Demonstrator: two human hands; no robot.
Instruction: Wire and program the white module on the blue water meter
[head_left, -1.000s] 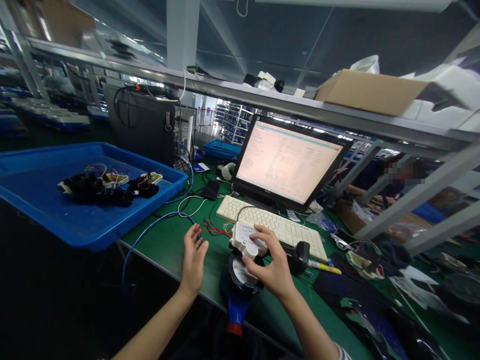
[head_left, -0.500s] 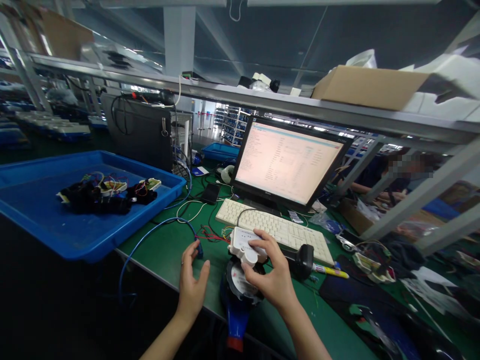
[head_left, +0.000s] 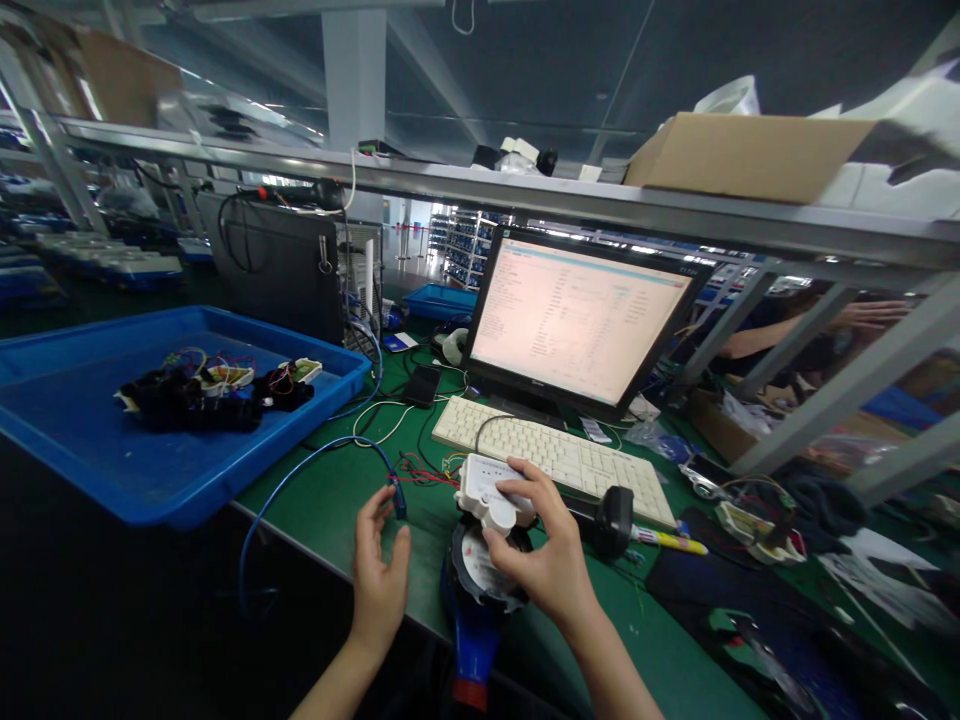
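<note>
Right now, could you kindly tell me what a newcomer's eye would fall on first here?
Probably the lit monitor, standing behind the cream keyboard on the green bench. Next, perhaps, the big blue tray at the left, holding wired black parts. At the near edge, the right hand has its fingers on a white module above a blue meter.

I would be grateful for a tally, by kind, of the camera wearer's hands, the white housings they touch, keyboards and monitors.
Hands: 2, left hand and right hand
White housing: 1
Keyboard: 1
Monitor: 1
Total: 5
</note>
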